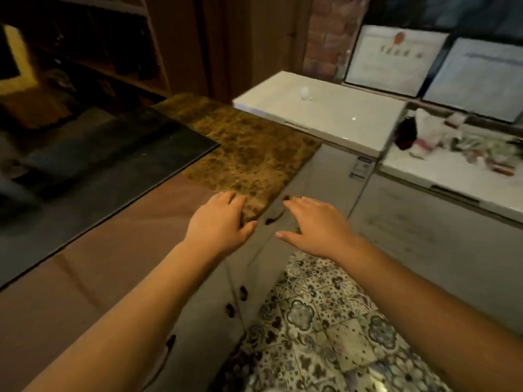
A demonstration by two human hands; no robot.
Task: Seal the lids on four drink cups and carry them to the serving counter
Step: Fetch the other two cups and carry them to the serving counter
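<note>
Hands, left hand and right hand, hover empty, fingers relaxed, above mottled marble counter.

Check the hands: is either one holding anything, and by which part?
Nothing is held. The left hand and the right hand are both empty, fingers loosely extended, near the end of the counter. No cups in view.

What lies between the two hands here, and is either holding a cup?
In the head view, nothing lies between the left hand and right hand; only a grey cabinet front shows behind the gap. Neither holds anything.
</note>
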